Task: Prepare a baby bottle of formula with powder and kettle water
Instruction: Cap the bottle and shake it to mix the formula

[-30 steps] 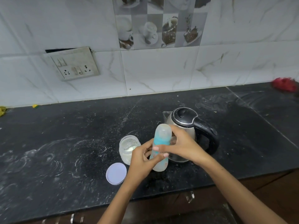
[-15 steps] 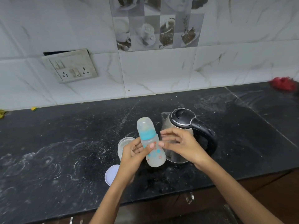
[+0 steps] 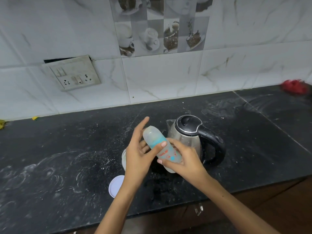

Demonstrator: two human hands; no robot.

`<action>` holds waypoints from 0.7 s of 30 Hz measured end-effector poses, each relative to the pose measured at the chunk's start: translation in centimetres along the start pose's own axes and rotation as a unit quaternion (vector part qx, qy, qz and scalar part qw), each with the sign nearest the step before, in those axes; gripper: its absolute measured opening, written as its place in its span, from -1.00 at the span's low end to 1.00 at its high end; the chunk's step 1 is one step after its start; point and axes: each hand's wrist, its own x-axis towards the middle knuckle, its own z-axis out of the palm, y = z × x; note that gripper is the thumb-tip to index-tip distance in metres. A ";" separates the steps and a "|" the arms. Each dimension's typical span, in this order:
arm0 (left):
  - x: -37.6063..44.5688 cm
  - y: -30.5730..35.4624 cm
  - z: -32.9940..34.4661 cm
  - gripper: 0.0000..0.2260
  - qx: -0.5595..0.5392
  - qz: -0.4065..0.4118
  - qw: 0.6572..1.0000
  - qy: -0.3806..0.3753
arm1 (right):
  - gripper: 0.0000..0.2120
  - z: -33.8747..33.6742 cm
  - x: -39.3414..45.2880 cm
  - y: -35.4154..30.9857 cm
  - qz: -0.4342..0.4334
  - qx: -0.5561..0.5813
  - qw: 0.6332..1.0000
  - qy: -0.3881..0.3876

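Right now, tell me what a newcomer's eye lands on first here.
First, the baby bottle, tilted and rolled between the left hand and right hand at centre. Just behind it, to the right, stands the steel kettle on the black counter. A white lid lies near the counter's front edge.

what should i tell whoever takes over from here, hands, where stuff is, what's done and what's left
Right hand grips the baby bottle by its lower body, tilted, cap end up and to the left.
Left hand is open, palm against the bottle's upper part, fingers straight.
Kettle stands lid-shut on the counter just right of the hands.
Powder jar is open behind the left hand; its lid lies flat near the counter's front edge.
Done: bottle is capped. Whether powder and water are inside cannot be told.
Left: probably mixing, then closing the jar.
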 end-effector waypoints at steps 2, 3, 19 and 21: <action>0.5 0.3 -0.1 -0.50 0.029 0.015 0.999 -0.003 | -0.47 0.2 -0.1 0.1 -0.011 -0.026 1.000 -0.003; 0.7 0.4 -0.3 -0.54 0.031 0.014 0.999 -0.008 | -0.48 0.2 -0.2 0.2 -0.016 -0.034 0.999 -0.006; 3.7 0.8 -2.4 -0.54 -0.017 -0.049 0.975 -0.216 | -0.70 -2.0 0.4 0.0 0.125 0.343 0.918 -0.151; 3.5 1.5 -1.7 -0.63 0.075 -0.016 0.987 -0.143 | -0.67 -2.1 0.4 0.1 0.078 0.215 0.968 -0.108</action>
